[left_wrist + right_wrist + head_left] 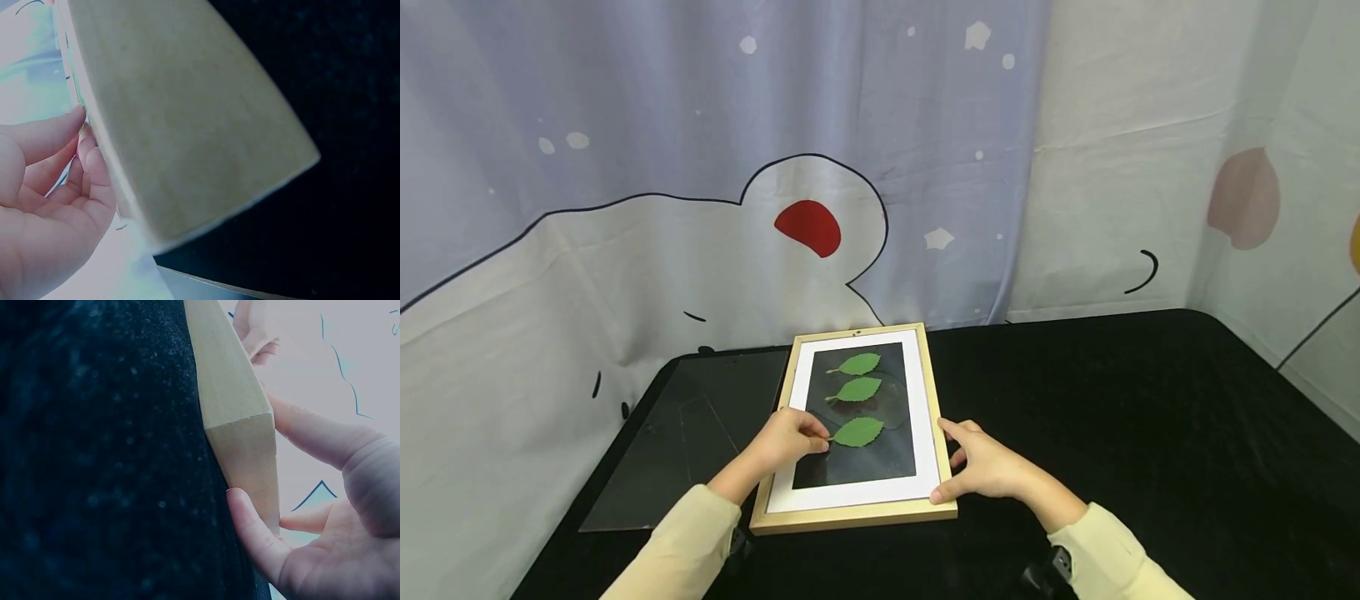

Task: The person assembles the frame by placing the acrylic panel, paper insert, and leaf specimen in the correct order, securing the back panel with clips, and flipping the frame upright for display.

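A light wooden picture frame (pixel 850 518) lies on the black tabletop, with a white mat (pixel 778 493) around a dark panel. Three green serrated leaves are arranged in a column on the panel: a top leaf (pixel 860 363), a middle leaf (pixel 859 389) and a lowest leaf (pixel 859 432). My left hand (pixel 786 440) reaches over the frame's left side and pinches the lowest leaf's stem between thumb and fingers. With my right hand (pixel 991 468) I grip the frame's right side near the front corner (pixel 250 450), thumb on the top face and fingers along the side.
Left of the frame lies a flat transparent sheet (pixel 685 450) with reflections on it. Black cloth (pixel 1135 433) covers the table to the right. A printed curtain (pixel 647 125) hangs right behind the table's back edge.
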A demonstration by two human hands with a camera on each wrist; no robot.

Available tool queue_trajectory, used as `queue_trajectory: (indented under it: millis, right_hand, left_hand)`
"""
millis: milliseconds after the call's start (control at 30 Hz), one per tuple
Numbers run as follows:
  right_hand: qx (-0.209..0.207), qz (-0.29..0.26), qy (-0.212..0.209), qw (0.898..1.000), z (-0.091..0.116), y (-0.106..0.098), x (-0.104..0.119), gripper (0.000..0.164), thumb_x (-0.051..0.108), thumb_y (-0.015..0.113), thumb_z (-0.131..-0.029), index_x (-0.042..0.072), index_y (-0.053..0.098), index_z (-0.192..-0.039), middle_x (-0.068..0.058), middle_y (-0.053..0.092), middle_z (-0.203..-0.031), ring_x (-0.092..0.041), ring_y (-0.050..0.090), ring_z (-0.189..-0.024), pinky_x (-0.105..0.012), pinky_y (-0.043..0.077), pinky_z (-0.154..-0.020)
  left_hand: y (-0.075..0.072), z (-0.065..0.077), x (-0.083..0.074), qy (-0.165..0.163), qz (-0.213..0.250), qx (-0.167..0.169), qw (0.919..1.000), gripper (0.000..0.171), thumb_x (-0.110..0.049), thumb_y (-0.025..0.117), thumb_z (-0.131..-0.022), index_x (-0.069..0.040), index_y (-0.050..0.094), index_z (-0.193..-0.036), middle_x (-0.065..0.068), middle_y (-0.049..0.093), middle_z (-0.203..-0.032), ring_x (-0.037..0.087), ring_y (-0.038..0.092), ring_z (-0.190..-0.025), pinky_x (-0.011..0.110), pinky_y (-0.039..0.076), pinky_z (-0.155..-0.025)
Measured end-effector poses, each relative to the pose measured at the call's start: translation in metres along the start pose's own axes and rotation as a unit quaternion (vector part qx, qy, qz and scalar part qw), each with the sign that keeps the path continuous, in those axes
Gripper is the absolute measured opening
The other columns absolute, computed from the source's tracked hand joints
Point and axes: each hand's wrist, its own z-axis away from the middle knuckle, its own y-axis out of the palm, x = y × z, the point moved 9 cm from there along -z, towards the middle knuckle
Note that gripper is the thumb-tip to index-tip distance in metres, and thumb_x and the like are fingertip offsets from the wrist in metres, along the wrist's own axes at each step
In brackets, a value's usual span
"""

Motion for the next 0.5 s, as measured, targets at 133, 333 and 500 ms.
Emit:
queue_trajectory:
  millis: [133, 333, 500]
  right_hand:
    - [-0.001, 0.000, 0.000, 1.000, 0.0000, 0.0001, -0.0003, 0.104, 0.017, 0.089, -0.064, -0.008, 0.030, -0.146, -0.022, 0.044, -0.125, -0.023, 0.059, -0.093, -0.031, 0.050, -0.071]
    - [0.001, -0.006, -0.004, 1.000, 0.0006, 0.0005, 0.0007, 0.105, 0.016, 0.089, -0.064, -0.009, 0.029, -0.146, -0.022, 0.043, -0.124, -0.023, 0.058, -0.093, -0.032, 0.050, -0.071]
    - [0.003, -0.008, -0.005, 1.000, 0.0010, 0.0004, 0.0017, 0.105, 0.016, 0.089, -0.064, -0.010, 0.028, -0.146, -0.023, 0.043, -0.124, -0.023, 0.058, -0.093, -0.032, 0.051, -0.071]
  left_hand:
    - [-0.0003, 0.0010, 0.0001, -0.003, -0.001, 0.000, 1.0000, 0.005, 0.001, 0.072, -0.081, 0.001, 0.074, -0.086, 0.003, 0.066, -0.076, 0.012, 0.059, -0.068, 0.028, 0.050, -0.062]
    - [-0.0011, 0.0015, 0.0003, -0.004, 0.003, 0.000, 1.0000, 0.008, 0.001, 0.072, -0.081, 0.002, 0.073, -0.089, 0.003, 0.067, -0.078, 0.012, 0.059, -0.069, 0.029, 0.050, -0.064]
    - [-0.0030, 0.0021, 0.0006, -0.003, 0.006, 0.001, 1.0000, 0.010, 0.000, 0.072, -0.082, 0.002, 0.073, -0.092, 0.004, 0.067, -0.080, 0.012, 0.060, -0.072, 0.030, 0.051, -0.066]
